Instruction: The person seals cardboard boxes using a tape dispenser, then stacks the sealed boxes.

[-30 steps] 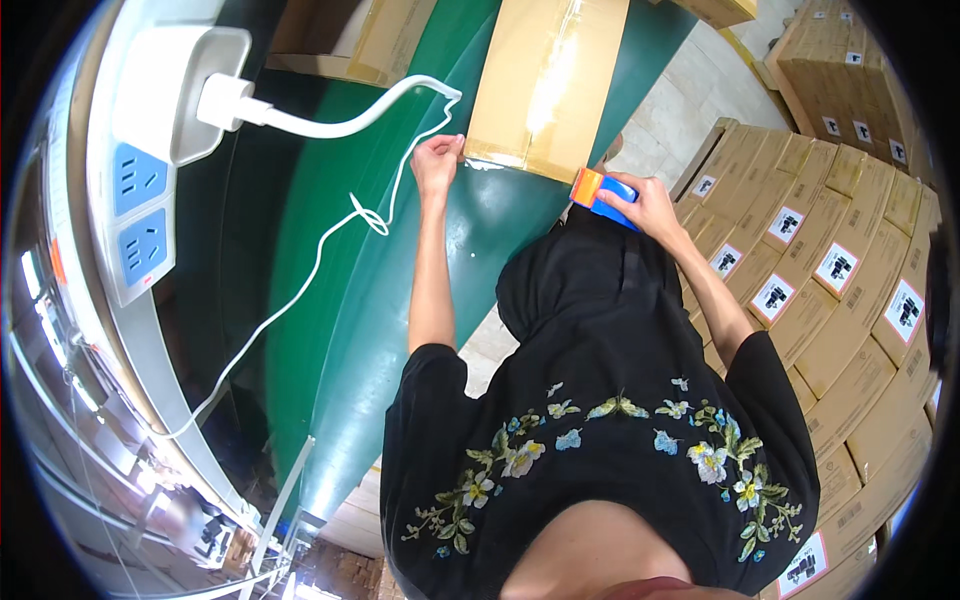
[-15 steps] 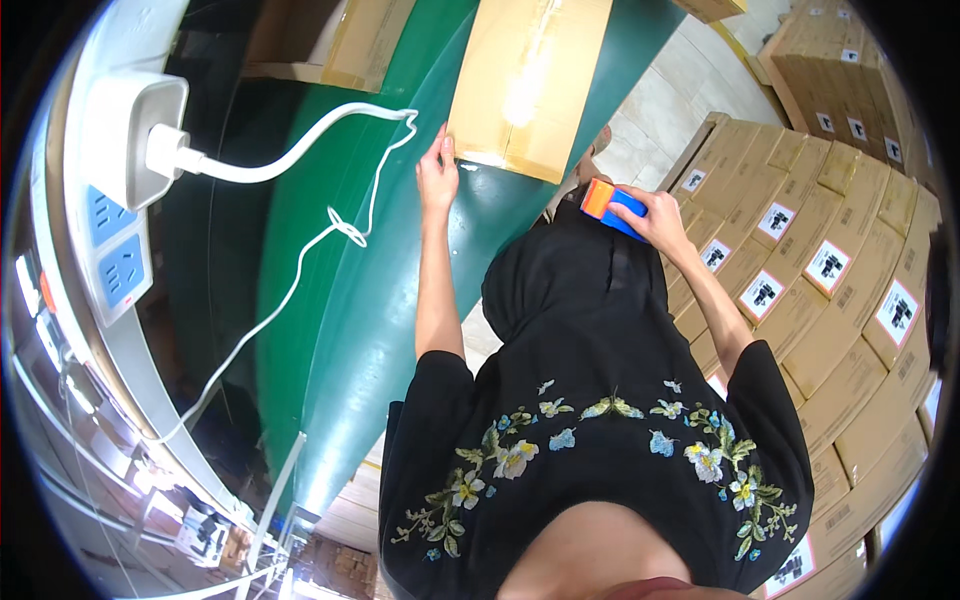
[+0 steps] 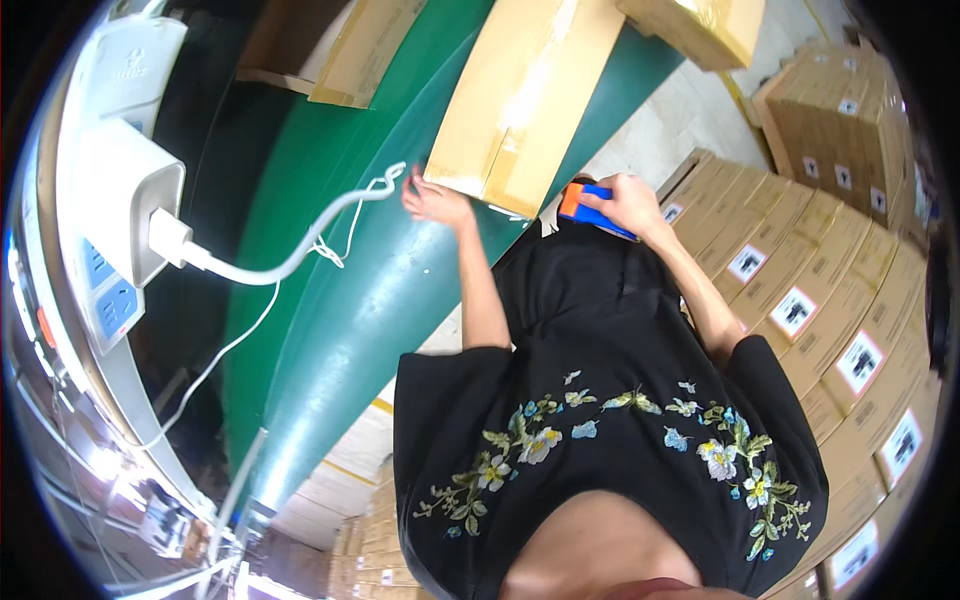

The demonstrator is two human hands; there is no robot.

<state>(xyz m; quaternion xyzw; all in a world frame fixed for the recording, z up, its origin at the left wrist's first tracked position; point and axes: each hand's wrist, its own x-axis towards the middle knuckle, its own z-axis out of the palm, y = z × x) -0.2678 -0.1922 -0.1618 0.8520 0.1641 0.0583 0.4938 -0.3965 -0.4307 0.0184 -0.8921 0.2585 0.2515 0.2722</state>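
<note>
Right hand [image 3: 632,206] grips blue-orange tool [image 3: 592,215]; left hand [image 3: 440,204] just beside carton [image 3: 525,100].

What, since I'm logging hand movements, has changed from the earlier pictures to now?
The left hand has turned leftward, its fingers spread, beside the taped box; contact is unclear. The view shifted too. The right hand still grips the orange-and-blue tool.

A long, taped cardboard box [image 3: 530,100] lies slantwise on the green tabletop [image 3: 375,300], a blue-and-orange tape dispenser [image 3: 599,219] held near its end.
</note>
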